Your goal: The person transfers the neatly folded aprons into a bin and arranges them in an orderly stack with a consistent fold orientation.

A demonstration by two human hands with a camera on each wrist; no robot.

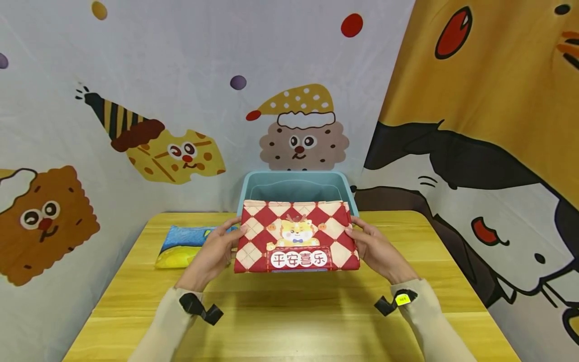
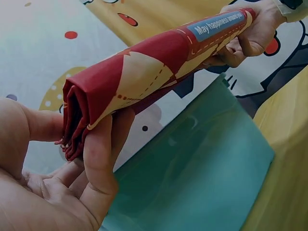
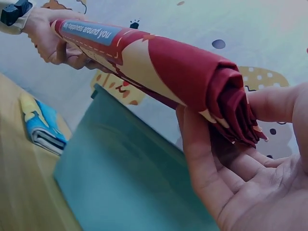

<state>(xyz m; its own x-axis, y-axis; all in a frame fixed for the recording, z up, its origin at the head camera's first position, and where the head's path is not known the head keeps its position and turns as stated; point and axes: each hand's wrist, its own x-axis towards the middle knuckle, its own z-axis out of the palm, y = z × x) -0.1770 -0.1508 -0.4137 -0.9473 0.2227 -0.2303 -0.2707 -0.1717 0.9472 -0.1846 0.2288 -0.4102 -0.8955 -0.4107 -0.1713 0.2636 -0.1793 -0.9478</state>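
Observation:
Between my two hands is a folded red-and-cream checked cloth [image 1: 258, 251], printed with a cartoon animal and white characters. My left hand [image 1: 216, 256] grips its left end, thumb in front. At the opposite end, my right hand [image 1: 379, 254] holds it the same way. The wrist views show the layered folds of the cloth [image 2: 144, 70], with fingers curled under it and thumbs against its side. It is raised in front of a teal plastic bin [image 1: 294, 176], hiding much of the bin's front. What the bin holds cannot be seen.
A folded blue-and-yellow cloth [image 1: 178, 246] lies on the wooden table [image 1: 289, 322], left of the bin and partly behind my left hand. A cartoon-printed curtain [image 1: 181, 50] hangs behind the table and along both sides.

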